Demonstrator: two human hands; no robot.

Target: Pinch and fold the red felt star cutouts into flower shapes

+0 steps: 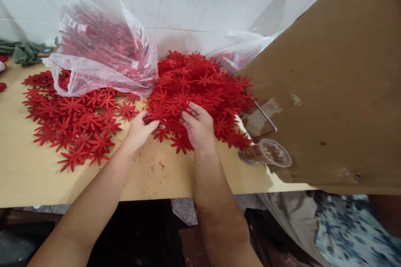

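Many red star-shaped flower cutouts with narrow petals lie in a big heap (200,83) in front of me. My left hand (139,130) is at the heap's left front edge, thumb and fingers closed around a red flower cutout (156,113). Over the front of the same heap, my right hand (199,127) has its thumb and fingertips pinched together on red petals; which cutout they belong to is hard to make out. A second, flatter spread of the same cutouts (72,117) lies to the left.
A clear plastic bag (108,50) full of red pieces sits at the back left. On the right a large brown board (328,83) rises beside a clear plastic cup (274,153). Dark green cloth (28,53) lies far left. Behind the table (150,181) stands a tiled wall (194,0).
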